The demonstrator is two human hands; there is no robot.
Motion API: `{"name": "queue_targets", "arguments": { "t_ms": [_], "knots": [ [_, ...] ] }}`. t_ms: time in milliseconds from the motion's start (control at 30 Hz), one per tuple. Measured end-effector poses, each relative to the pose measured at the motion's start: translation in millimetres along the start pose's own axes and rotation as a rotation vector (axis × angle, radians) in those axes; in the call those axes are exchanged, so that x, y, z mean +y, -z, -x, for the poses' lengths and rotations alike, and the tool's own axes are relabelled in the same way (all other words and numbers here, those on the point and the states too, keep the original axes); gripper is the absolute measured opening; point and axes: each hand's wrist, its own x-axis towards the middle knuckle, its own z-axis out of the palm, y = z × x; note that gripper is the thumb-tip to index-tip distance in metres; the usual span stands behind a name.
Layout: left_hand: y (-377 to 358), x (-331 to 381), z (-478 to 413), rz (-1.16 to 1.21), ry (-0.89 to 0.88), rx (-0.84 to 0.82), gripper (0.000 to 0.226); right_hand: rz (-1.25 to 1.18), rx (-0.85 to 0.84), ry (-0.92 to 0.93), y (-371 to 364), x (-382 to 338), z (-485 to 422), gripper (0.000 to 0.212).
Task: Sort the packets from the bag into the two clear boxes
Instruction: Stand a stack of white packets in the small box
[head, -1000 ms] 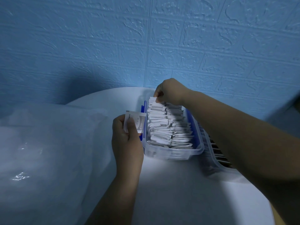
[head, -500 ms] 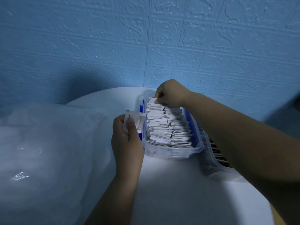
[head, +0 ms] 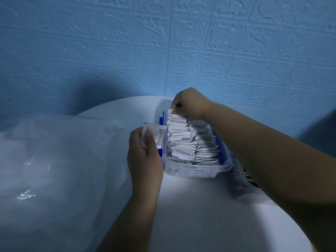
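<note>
A clear box (head: 198, 170) with blue clips stands on the round white table, packed with a row of upright white packets (head: 190, 142). My right hand (head: 189, 102) is at the far end of that row, its fingertips pinching the top of the rearmost packets. My left hand (head: 143, 153) grips a small stack of white packets (head: 155, 134) just left of the box. A second clear box (head: 241, 180) with darker packets lies to the right, mostly hidden under my right forearm. The big translucent plastic bag (head: 54, 170) fills the left side.
The round white table (head: 209, 215) ends in a curved edge at the lower right. A blue textured wall (head: 163, 42) rises right behind the table and boxes.
My right hand has shifted slightly at the far end of the row. The left hand with its packets has stayed put.
</note>
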Motion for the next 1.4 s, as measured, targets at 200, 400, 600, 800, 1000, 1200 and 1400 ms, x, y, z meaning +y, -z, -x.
{"name": "queue_targets", "arguments": {
  "t_ms": [200,400,600,800,1000,1200,1400],
  "knots": [
    [0,0,0,-0.004,0.0,-0.01,0.01,0.012,-0.007,-0.043,3,16,3,0.02],
    [0,2,0,-0.03,-0.006,-0.045,0.012,-0.015,0.016,-0.04,0,12,6,0.019],
    [-4,1,8,-0.025,-0.033,-0.144,0.02,0.049,-0.02,-0.017,1,10,13,0.024],
    [-5,7,14,-0.026,-0.106,-0.119,0.03,-0.027,-0.044,-0.05,-1,13,15,0.024],
    [-7,3,15,-0.037,-0.127,-0.087,0.034,-0.14,-0.069,-0.045,1,16,19,0.023],
    [-6,4,16,-0.032,-0.119,-0.093,0.033,-0.138,0.052,-0.024,-3,18,19,0.014],
    [-5,7,16,-0.03,-0.106,-0.107,0.033,0.047,0.079,-0.003,-2,23,15,0.015]
  ]
}}
